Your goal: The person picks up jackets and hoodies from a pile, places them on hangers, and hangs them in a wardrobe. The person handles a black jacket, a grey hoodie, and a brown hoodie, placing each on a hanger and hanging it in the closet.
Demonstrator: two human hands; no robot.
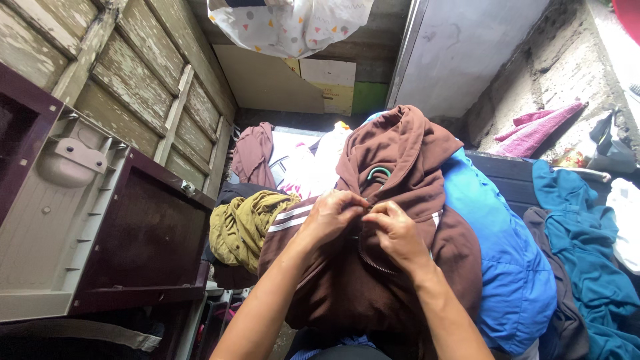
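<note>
Brown hoodie point(400, 200) with white sleeve stripes, on a green hanger point(379, 173); blue jacket point(507, 267); olive cloth point(243, 223); pink towel point(537, 127); teal garment point(587, 233); white sheet point(287, 23) with coloured triangles.

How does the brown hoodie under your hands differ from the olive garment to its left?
The brown hoodie is on a green hanger, spread out front-up; the olive garment lies crumpled in a heap. The hoodie has white stripes on the sleeve and a zipper; the olive garment looks plain. Both hands, left hand and right hand, pinch the hoodie's zipper area; neither touches the olive garment. Both lie on the clothes pile.
</note>
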